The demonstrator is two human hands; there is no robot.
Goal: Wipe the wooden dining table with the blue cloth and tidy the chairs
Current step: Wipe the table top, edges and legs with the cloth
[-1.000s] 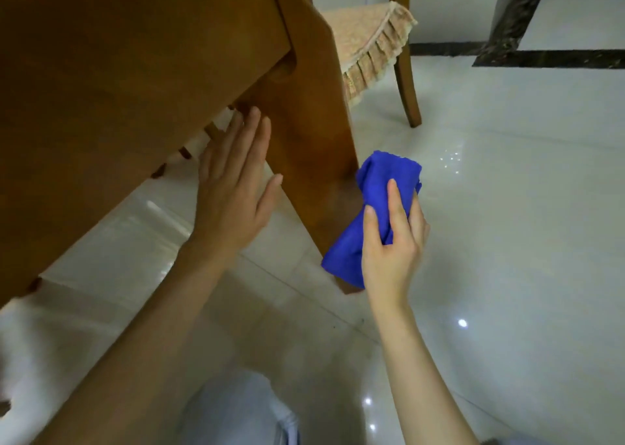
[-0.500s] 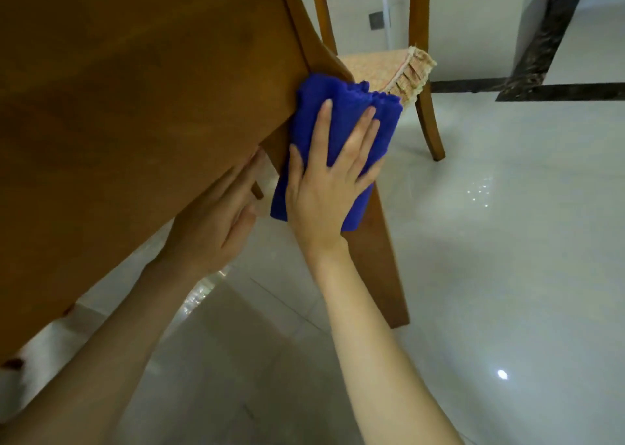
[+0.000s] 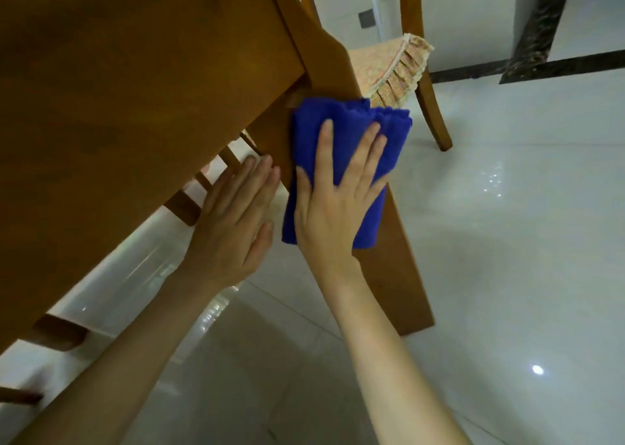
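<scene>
Pressing blue cloth flat on table leg: right hand | left hand flat, fingertips hidden

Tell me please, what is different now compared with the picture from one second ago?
The right hand moved the blue cloth up from near the foot of the table leg and now presses it flat against the leg's upper part. The left hand shifted slightly but stayed open against the leg's inner side. The chair behind did not move.
</scene>
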